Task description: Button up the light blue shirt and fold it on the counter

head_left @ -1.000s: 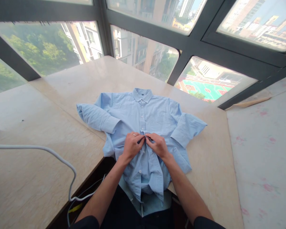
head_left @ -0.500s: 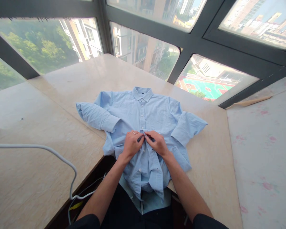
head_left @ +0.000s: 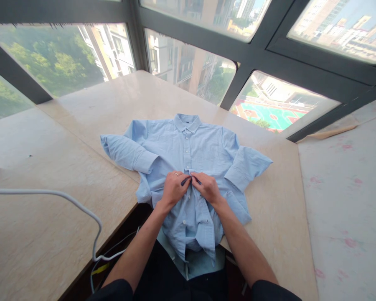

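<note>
A light blue button-up shirt (head_left: 207,146) lies front up, collar pointing away from me, its sleeves bent inward on both sides. At the middle of its front placket, my left hand (head_left: 174,190) pinches the cloth and wears a ring. My right hand (head_left: 207,187) pinches the other edge of the placket, fingertips nearly meeting the left ones. The button between the fingers is hidden. Above the hands the placket is closed; below, it hangs apart, with a white button (head_left: 184,222) showing on the left edge. The shirt's hem drapes over the counter's near edge.
The shirt rests on a beige stone-look counter (head_left: 278,217) in a window corner. Dark window frames (head_left: 253,54) rise behind it. A white cable (head_left: 65,197) crosses the left side and drops into a dark gap, near a yellow piece (head_left: 100,269). Flowered wallpaper (head_left: 347,200) covers the right wall.
Both hands stay at the same spot on the placket. Only the fingers have shifted slightly; the shirt lies nearly as before.
</note>
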### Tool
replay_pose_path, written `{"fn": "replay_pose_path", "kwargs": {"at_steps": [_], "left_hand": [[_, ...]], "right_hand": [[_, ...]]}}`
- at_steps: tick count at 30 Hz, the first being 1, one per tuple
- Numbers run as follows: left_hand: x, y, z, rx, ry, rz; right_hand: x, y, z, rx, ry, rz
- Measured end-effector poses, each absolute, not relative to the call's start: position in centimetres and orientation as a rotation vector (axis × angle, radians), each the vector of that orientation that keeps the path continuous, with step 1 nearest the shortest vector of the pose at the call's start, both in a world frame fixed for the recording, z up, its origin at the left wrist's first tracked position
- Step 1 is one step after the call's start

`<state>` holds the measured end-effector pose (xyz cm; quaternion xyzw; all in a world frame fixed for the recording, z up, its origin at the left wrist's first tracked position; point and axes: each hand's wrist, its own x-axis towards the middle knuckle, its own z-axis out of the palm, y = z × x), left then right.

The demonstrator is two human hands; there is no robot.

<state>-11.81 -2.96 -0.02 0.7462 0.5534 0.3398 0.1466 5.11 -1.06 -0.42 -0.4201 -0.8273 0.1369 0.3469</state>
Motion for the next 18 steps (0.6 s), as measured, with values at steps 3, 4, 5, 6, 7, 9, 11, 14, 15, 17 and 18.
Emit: {"fn": "replay_pose_path", "kwargs": {"at_steps": [3, 4, 5, 6, 7, 9, 11, 14, 15, 17, 18], "left_hand": [[-11.84, -2.94, 0.00, 2.153, 1.589, 0.983], [-11.85, -2.94, 0.04, 2.152, 1.585, 0.984], [-11.87, -2.95, 0.09, 2.150, 1.580, 0.987], [-11.89, -2.96, 0.15, 2.145, 1.573, 0.991], [-11.91, -2.99, 0.21, 2.140, 1.565, 0.997], [-11.95, -3.04, 0.33, 2.130, 1.545, 1.009], [-11.99, -3.09, 0.42, 2.124, 1.530, 1.019], [-12.04, -3.13, 0.42, 2.119, 1.514, 1.030], [-12.05, -3.12, 0.38, 2.113, 1.510, 1.039], [-12.08, -3.07, 0.28, 2.088, 1.500, 1.064], [-12.09, -3.03, 0.22, 2.072, 1.492, 1.079]], "right_hand": [[5.19, -0.91, -0.27, -1.118, -2.028, 0.519], [5.22, -0.86, -0.23, -1.137, -1.977, 0.591], [5.26, -0.82, -0.20, -1.157, -1.926, 0.667], [5.30, -0.77, -0.19, -1.176, -1.876, 0.744], [5.34, -0.73, -0.19, -1.192, -1.829, 0.817], [5.42, -0.65, -0.23, -1.213, -1.755, 0.941], [5.50, -0.57, -0.28, -1.222, -1.705, 1.032], [5.61, -0.45, -0.31, -1.223, -1.651, 1.118], [5.66, -0.40, -0.30, -1.222, -1.637, 1.142], [5.77, -0.29, -0.25, -1.219, -1.608, 1.197], [5.82, -0.22, -0.21, -1.216, -1.592, 1.229]]}}
